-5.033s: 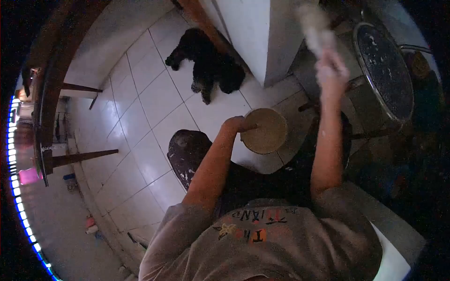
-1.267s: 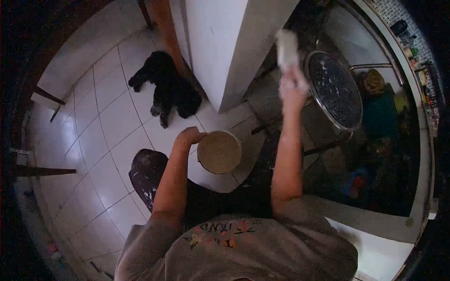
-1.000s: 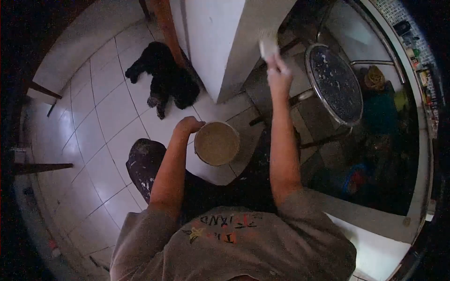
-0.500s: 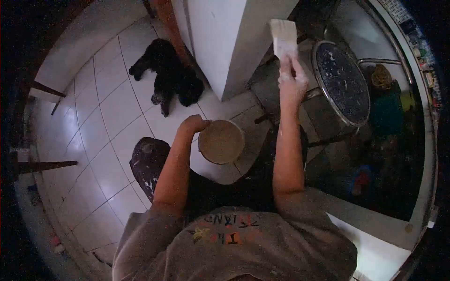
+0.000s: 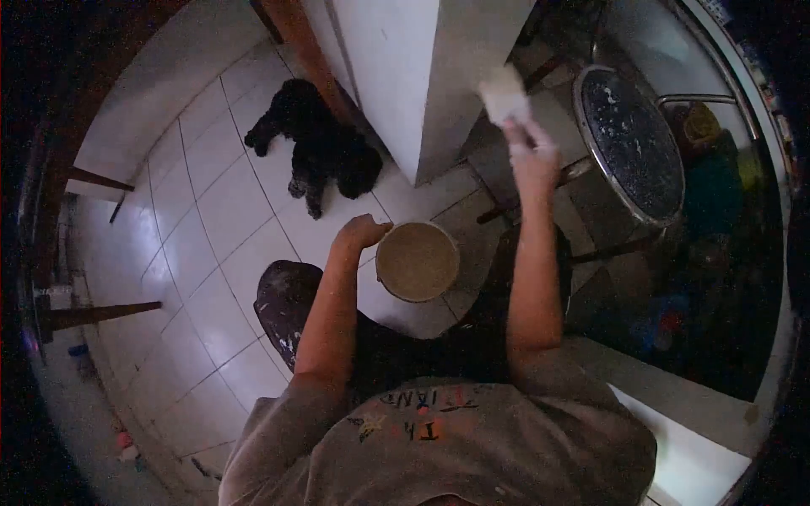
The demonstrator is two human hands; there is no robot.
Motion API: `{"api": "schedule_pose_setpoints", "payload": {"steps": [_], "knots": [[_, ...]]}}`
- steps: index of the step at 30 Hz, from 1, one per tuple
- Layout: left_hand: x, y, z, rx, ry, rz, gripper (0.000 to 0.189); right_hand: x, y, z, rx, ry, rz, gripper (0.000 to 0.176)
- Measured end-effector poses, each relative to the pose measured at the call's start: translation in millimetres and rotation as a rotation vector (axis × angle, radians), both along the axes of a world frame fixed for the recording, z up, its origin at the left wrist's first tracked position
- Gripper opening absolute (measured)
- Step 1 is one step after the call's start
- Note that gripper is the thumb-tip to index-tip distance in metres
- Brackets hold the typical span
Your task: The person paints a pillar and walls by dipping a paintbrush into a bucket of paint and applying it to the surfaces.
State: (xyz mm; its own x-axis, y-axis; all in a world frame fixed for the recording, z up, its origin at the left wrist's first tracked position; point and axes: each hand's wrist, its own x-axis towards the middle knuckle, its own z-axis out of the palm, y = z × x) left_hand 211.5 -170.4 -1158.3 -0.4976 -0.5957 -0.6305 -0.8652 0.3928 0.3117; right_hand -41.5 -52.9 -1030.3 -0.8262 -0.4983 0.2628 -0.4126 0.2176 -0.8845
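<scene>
My right hand [image 5: 534, 160] grips a wide paintbrush [image 5: 504, 99], its pale bristles pointing up and away from me. The brush is blurred and lies against or just in front of the right face of the white wall corner [image 5: 472, 76]; contact cannot be made out. My left hand [image 5: 363, 231] is closed on the rim of a round tub [image 5: 418, 263], held between my knees. A flat beige-brown surface fills the tub's round outline. The fingers under the rim are hidden.
A black dog [image 5: 325, 148] lies on the tiled floor [image 5: 202, 228], left of the wall corner. To the right stands a round stool [image 5: 633, 143] with a dark, paint-spotted seat and metal rim. Wooden legs [image 5: 105, 314] jut in at the left edge.
The brush has moved down and slightly left along the wall face with my right hand. My left hand keeps hold of the tub. The whole view has shifted a little.
</scene>
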Motion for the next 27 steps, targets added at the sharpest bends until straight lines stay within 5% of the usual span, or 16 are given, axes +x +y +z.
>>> {"api": "schedule_pose_setpoints", "payload": {"steps": [2, 5, 7, 9, 12, 15, 18, 20, 23, 27], "knots": [[0, 1, 6, 0.028, -0.022, -0.016, 0.069, 11, 5, 37, -0.174, -0.418, 0.005, 0.046], [1, 4, -1, 0.066, -0.078, -0.060, 0.069, -13, -13, -31, 0.114, -0.175, 0.072, 0.048], [0, 2, 2, 0.064, -0.112, -0.095, 0.069, -13, -15, -92, 0.308, -0.448, 0.110, 0.055], [-4, 8, 17, 0.076, -0.082, -0.030, 0.069, -18, -16, -157, 0.578, -0.304, 0.175, 0.052], [3, -2, -14, 0.041, -0.030, -0.048, 0.068, -19, -31, -181, 0.381, -0.173, 0.003, 0.044], [-1, -2, -12, 0.025, -0.076, -0.071, 0.068, 0, -12, -23, 0.344, 0.051, 0.022, 0.039], [-2, 0, -12, 0.056, -0.099, -0.059, 0.067, 19, -1, 39, -0.113, 0.029, -0.082, 0.041], [-5, 4, -11, 0.096, -0.093, -0.004, 0.065, 17, -2, 49, -0.076, 0.111, -0.142, 0.037], [-9, 6, -2, 0.074, -0.050, -0.067, 0.066, 3, -10, -21, 0.338, -0.001, -0.103, 0.040], [-12, 12, 4, 0.089, -0.068, -0.083, 0.066, -4, -20, -155, 0.519, -0.112, -0.029, 0.037]]}}
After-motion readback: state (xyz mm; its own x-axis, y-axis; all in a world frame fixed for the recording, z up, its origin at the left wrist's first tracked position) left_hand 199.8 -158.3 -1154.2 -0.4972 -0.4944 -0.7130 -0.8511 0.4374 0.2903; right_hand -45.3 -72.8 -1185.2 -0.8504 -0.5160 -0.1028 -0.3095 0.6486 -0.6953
